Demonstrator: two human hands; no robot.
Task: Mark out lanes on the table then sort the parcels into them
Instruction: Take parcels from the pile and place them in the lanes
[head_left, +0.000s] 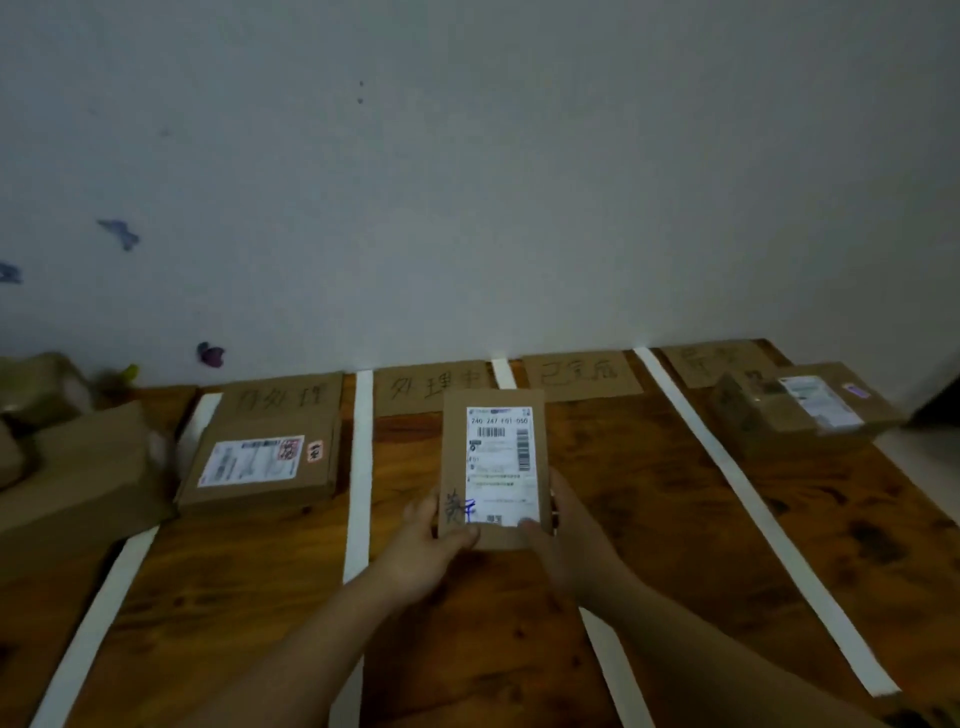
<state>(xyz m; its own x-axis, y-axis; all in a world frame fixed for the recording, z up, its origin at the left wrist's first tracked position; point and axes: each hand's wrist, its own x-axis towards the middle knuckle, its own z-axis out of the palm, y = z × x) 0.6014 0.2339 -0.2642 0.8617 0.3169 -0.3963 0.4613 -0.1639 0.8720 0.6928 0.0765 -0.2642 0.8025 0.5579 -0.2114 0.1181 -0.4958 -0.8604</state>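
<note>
Head view: the lanes look already taped, so sorting is the step in hand. The left hand (426, 545) and right hand (571, 535) each grip a near corner of a small brown cardboard parcel with a white shipping label (496, 457), thumbs curled onto its top face. The parcel reaches away beyond both hands, just right of the white tape strip (359, 478) beside the left hand. The next move likely calls for reading the label, then laying the parcel flat between the tapes.

Cut-offs, blur, occlusion
Frame edge cuts left boxes (78, 478); right parcel (810, 410) blurred; held parcel (454, 431) hides part of middle tape (503, 373); label (498, 467) print too small to read; 4 signs (280, 400) smeared; forearms (291, 649) cut at bottom.
</note>
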